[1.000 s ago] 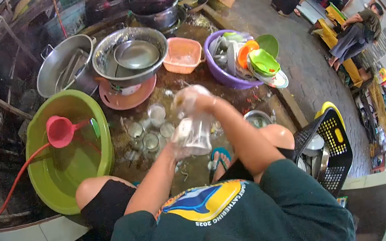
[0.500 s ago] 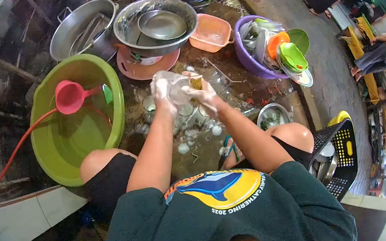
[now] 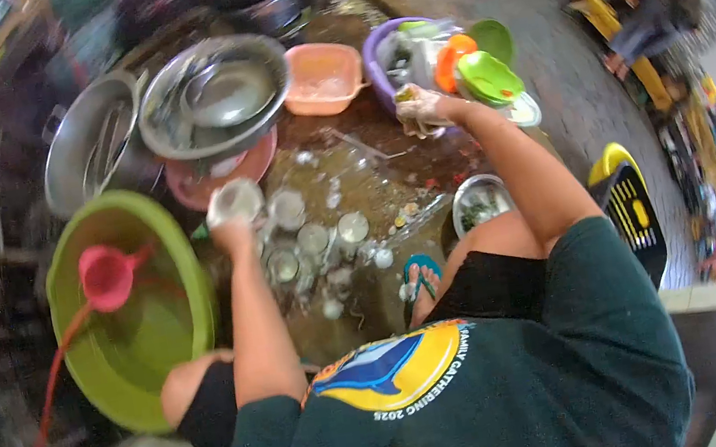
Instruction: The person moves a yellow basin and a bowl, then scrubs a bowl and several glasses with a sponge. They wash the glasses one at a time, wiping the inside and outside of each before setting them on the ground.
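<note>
My left hand (image 3: 232, 228), soapy, is closed round a clear glass (image 3: 236, 201) beside the green tub (image 3: 191, 285). Several glasses (image 3: 313, 238) stand on the wet ground to its right. Farther right, my right hand (image 3: 427, 111) is lathered and closed round a foamy sponge (image 3: 406, 98), partly hidden by suds. It is beside the purple basin (image 3: 373, 64), which holds plastic bags, green dishes (image 3: 489, 79) and an orange item (image 3: 449, 60).
A pink dipper (image 3: 107, 278) lies in the green tub. Metal basins (image 3: 154, 129) and an orange tray (image 3: 323, 79) stand behind. A metal bowl (image 3: 478, 206) with greens is near my right knee. A person (image 3: 667, 1) is at the upper right.
My hands have separated: the left has moved left with the glass, the right has gone right toward the purple basin. The camera view has shifted.
</note>
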Demonstrator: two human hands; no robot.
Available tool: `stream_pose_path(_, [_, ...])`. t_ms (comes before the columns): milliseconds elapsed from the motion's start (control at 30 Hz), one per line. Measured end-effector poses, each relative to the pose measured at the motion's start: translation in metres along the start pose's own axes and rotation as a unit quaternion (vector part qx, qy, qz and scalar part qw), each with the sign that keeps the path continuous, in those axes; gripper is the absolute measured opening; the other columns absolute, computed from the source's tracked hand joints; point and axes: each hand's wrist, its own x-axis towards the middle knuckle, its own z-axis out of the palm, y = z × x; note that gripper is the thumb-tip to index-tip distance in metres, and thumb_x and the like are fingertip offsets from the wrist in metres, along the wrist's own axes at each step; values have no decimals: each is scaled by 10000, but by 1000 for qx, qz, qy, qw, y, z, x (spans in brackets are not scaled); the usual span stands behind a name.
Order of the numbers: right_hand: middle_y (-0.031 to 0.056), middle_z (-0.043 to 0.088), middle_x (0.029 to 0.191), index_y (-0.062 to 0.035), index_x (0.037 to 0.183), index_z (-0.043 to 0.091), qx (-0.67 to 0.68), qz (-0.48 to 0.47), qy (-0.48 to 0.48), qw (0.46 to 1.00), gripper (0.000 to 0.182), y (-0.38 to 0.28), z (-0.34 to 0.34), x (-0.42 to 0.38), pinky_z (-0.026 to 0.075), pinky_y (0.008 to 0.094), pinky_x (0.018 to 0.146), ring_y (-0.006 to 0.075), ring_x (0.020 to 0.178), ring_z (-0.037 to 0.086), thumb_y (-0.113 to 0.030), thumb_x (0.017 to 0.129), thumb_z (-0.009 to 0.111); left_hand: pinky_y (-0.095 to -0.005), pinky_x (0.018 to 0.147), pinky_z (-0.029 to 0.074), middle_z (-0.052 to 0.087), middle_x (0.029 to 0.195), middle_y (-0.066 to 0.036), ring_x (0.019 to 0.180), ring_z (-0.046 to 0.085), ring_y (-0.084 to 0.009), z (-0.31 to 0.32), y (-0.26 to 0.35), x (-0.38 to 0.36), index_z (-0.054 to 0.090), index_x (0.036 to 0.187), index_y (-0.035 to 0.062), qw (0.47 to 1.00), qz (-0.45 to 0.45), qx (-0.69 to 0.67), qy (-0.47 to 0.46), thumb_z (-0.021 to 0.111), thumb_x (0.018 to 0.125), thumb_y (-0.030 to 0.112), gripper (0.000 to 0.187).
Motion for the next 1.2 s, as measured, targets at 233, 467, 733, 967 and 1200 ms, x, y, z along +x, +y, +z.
stream_pose_path(233, [196,544,908,-6,898,514,-319,240,-3,917,305,272,35,-67,414,404,707,300,803,524,-270,762,445,-349,460,509,570,891,-122,626,575,-241,-16,-37,38,542,967,-3,980,-130,153,13,553,638,-49,333])
stream_pose_path(467, [195,449,1123,-52,1153,404,-28,308,224,924,425,499,215,-58,281,390,900,302,1039,407,-270,790,447,-428,502,503,548,935,-134,750,567,-269,-15,-74,64,531,962,-16,928,-176,326,-46,448,694,-80,288])
stream_pose_path(733, [173,472,1083,-71,1079,451,-96,380,68,917,354,479,169,-68,329,391,847,305,994,441,-185,748,498,-359,611,465,576,943,-132,763,573,-226,-44,-105,99,474,1089,-3,904,-238,340,-101,595,690,121,435])
stream_pose_path(967, [147,584,775,-102,729,639,-229,-110,265,930,128,241,-14,-49,458,386,648,309,756,559,-140,636,561,-341,724,437,548,954,-251,855,551,-356,-27,-12,63,376,1166,-68,752,192,570,-270,553,676,103,549])
stream_pose_path(1200, [84,562,725,-93,739,521,-241,-171,192,936,69,181,-29,166,461,346,576,223,657,567,-144,748,474,-293,756,429,564,954,-159,847,559,-211,-12,81,-37,480,1092,-8,809,7,474,-349,528,718,26,379])
